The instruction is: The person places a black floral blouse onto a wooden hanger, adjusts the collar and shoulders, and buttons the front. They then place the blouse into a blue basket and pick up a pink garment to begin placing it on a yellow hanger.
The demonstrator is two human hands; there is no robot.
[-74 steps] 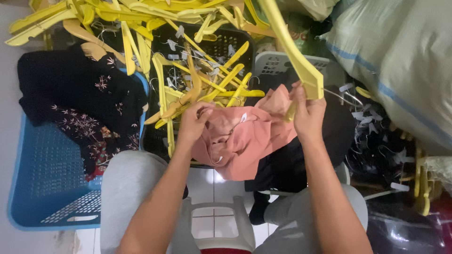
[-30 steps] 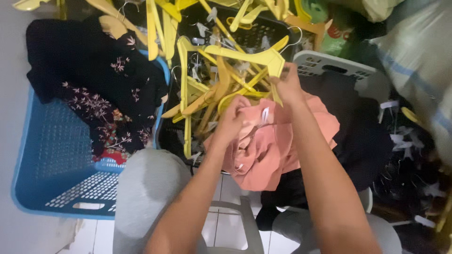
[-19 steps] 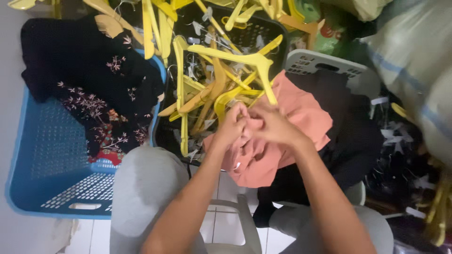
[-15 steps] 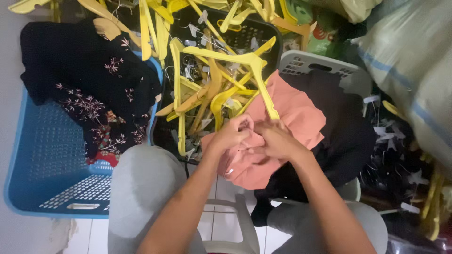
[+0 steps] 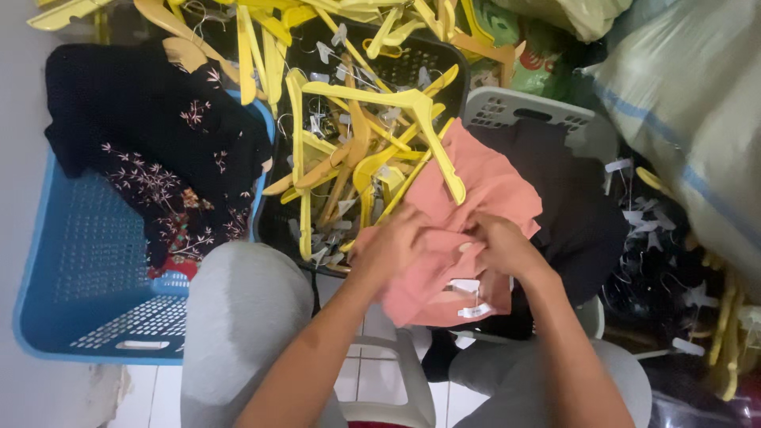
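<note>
Both my hands grip a salmon-pink garment (image 5: 468,198) bunched above my knees. My left hand (image 5: 390,247) clutches its left side and my right hand (image 5: 498,246) pinches the cloth beside it. A yellow plastic hanger (image 5: 416,119) lies on the garment's upper edge, free of both hands. White tags (image 5: 468,297) dangle from the fabric below my right hand.
A black crate (image 5: 412,55) full of yellow hangers stands ahead. A blue basket (image 5: 87,277) at the left holds dark floral clothing (image 5: 158,150). A grey basket (image 5: 527,107) with black clothes sits at the right, beside a large grey sack (image 5: 690,119). My knees (image 5: 246,317) are below.
My right hand let go of the yellow hanger it held up and came down to join my left hand on the pink garment. The hanger now rests on the cloth.
</note>
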